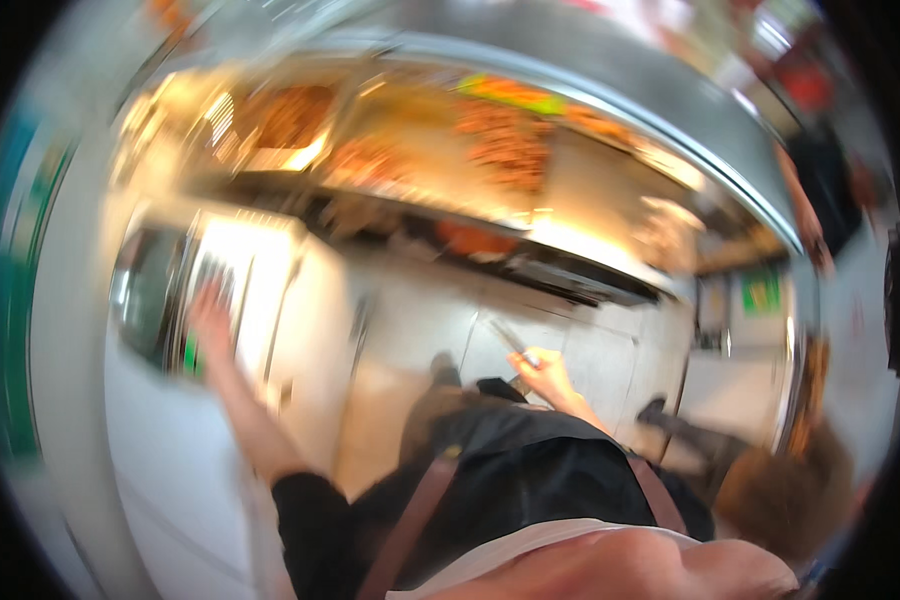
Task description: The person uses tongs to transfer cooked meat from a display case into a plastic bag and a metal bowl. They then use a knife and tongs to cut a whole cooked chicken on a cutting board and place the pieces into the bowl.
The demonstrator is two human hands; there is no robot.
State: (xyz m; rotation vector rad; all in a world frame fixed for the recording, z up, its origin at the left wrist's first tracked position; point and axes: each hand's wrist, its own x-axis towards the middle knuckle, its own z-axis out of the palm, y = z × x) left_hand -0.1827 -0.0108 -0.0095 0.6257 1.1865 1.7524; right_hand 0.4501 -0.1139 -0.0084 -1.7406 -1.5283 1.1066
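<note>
My right hand [546,373] is in front of my dark apron [525,472], closed around a slim metal utensil [506,335]. Blur leaves it unclear whether this is a pair of tongs or another tool. Out to the left, my left hand [211,315] reaches over a brightly lit metal surface [251,270], beside a dark glossy appliance or container [146,285]. The fingers there are smeared by motion, so I cannot tell whether they touch or grip anything.
A lit counter ahead holds brown food pieces [506,142] and a tray of darker food [292,116]. A steel shelf [645,97] runs above it. One person [787,480] is close at my right; another [825,187] stands beyond the counter. Pale floor tiles [600,345] lie below.
</note>
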